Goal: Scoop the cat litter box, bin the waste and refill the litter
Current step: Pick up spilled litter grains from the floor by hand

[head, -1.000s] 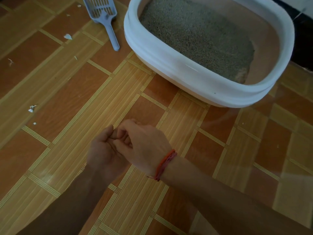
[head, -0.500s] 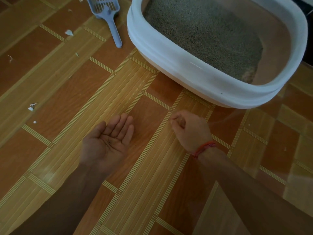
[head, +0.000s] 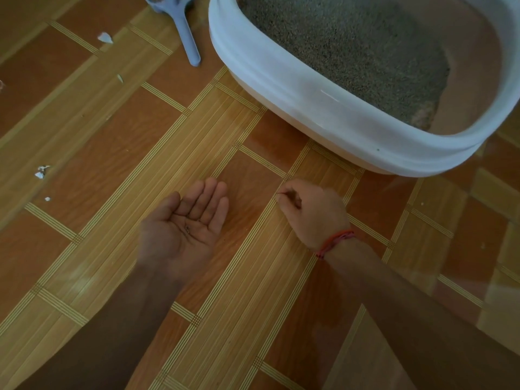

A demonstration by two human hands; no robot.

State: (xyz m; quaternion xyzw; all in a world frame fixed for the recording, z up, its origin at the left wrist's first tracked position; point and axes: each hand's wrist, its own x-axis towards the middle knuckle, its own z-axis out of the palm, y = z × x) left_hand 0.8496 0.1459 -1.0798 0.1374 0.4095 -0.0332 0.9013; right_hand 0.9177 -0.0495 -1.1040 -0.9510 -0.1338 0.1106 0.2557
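A white-rimmed litter box (head: 309, 94) stands on the floor at the upper right, holding grey litter (head: 351, 46) with a brownish clump by its near right end. A blue slotted scoop (head: 188, 38) lies on the floor left of the box, its head cut off by the frame's top edge. My left hand (head: 183, 229) is held palm up, fingers straight, with a few dark specks in the palm. Low over the floor just in front of the box, my right hand (head: 312, 212) has its fingertips pinched together on a thin dark sliver.
The floor is brown and tan patterned vinyl. White paper-like scraps (head: 104, 38) lie near the scoop, and more scraps (head: 41, 172) lie at the far left. A red thread band circles my right wrist.
My right hand left the left palm and moved right, down to the floor in front of the box. The left hand opened flat, palm up. The view shifted closer to the box.
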